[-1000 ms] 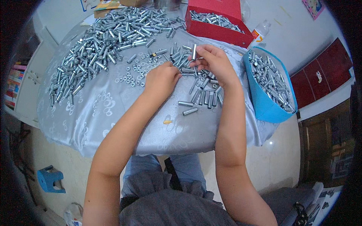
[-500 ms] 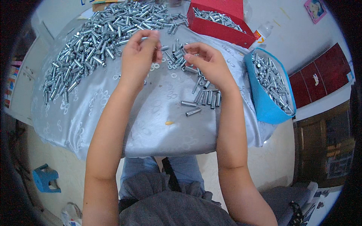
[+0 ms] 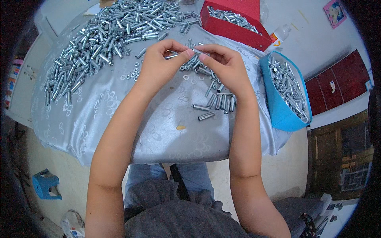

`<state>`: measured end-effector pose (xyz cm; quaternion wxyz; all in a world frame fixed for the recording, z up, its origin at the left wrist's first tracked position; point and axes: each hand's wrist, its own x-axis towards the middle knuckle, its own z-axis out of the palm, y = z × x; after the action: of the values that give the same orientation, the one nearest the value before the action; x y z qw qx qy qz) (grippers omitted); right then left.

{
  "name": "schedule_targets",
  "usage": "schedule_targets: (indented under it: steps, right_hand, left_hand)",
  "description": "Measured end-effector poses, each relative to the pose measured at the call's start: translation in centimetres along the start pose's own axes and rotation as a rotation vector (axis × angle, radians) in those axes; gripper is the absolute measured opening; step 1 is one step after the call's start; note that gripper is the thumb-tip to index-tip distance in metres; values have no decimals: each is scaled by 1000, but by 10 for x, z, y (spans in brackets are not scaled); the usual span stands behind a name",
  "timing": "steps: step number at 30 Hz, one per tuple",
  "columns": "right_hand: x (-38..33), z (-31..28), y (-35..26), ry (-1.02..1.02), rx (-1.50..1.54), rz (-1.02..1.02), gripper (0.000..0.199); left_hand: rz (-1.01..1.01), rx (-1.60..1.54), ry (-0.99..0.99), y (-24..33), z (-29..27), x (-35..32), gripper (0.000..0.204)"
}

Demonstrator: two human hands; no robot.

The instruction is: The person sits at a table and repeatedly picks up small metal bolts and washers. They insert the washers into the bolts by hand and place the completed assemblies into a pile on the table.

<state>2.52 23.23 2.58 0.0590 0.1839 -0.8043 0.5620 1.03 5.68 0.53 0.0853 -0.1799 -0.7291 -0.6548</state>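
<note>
Now, shiny metal tube (image 3: 197, 51) pinched up in right hand (image 3: 230, 70) | left hand (image 3: 158, 65) has come across to meet it, can't tell what it pinches | so both seem busy on one piece | silvery tablecloth (image 3: 160, 135) under them

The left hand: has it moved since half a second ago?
Yes: judged against the red box, the left hand has moved rightward, toward the right hand.

Bare fingers (image 3: 216, 48) and forearms (image 3: 119, 146), dark grey gathered top (image 3: 178, 218), light blue trousers (image 3: 145, 177)
</note>
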Motion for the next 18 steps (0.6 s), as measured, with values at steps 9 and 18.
schedule_targets:
  steps: [9, 18]
  right_hand:
    - [0, -3, 5, -36, -90, -61, 22]
    - [-1, 6, -1, 18, -129, -167, 21]
  left_hand:
    - [28, 11, -17, -1, 1, -1, 17]
    - [8, 33, 32, -2, 5, -3, 23]
